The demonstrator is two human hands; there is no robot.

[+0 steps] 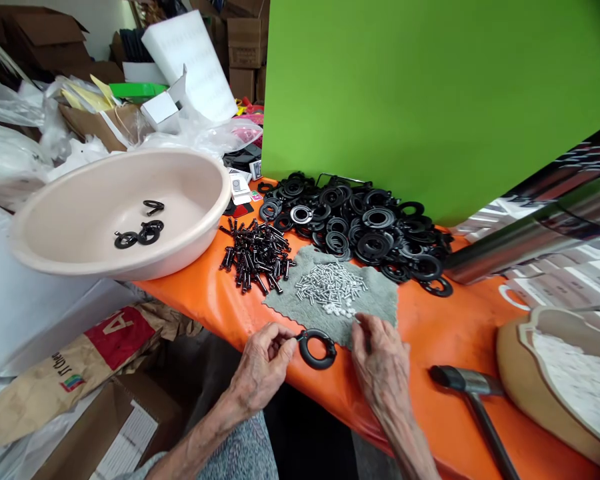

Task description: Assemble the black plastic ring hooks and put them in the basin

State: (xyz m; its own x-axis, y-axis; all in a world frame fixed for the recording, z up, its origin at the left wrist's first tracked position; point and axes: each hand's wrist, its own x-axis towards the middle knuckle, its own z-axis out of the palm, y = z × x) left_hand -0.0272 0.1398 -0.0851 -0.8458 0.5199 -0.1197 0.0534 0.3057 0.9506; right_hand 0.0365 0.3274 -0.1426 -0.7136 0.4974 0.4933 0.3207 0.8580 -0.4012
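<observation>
My left hand (263, 363) pinches a black plastic ring (317, 349) at its left side and holds it at the front edge of the orange table (445, 347). My right hand (380, 363) rests palm down just right of the ring, fingertips on a grey cloth (380, 293). The thumb and forefinger are pressed together near a heap of small silver screws (330, 285) on the cloth; what they hold is too small to see. Behind the cloth lie a pile of black pins (255, 255) and a big heap of black rings (365, 227).
A beige basin (195, 173) at the left holds three black ring parts (143, 232). A hammer (473, 393) lies right of my right hand, near a tan bowl (510, 353) of white material. A green board (430, 87) stands behind. Boxes and bags crowd the left.
</observation>
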